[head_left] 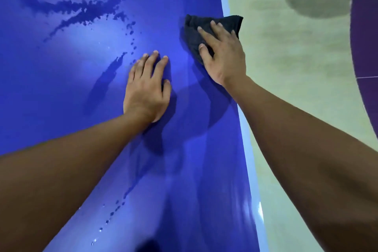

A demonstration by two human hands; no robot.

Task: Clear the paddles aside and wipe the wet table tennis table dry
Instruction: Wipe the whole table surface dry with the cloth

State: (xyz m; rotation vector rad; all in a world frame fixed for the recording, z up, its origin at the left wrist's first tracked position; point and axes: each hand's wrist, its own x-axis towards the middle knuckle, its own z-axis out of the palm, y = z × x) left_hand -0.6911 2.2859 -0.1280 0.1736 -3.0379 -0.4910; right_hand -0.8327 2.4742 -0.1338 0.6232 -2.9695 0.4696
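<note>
Head view. My right hand [223, 55] presses a crumpled black terry cloth [193, 28] flat against the glossy blue table tennis table [61, 92], fingers spread and straight. The cloth overhangs the white edge stripe [245, 129]. My left hand [147, 90] rests palm-down just beside it, fingers loosely extended. Water streaks and droplets [81, 14] lie left of both hands. Pale floor [296, 57] lies to the right.

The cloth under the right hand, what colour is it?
Black; the cloth shows plainly in the head view, the only one.
</note>
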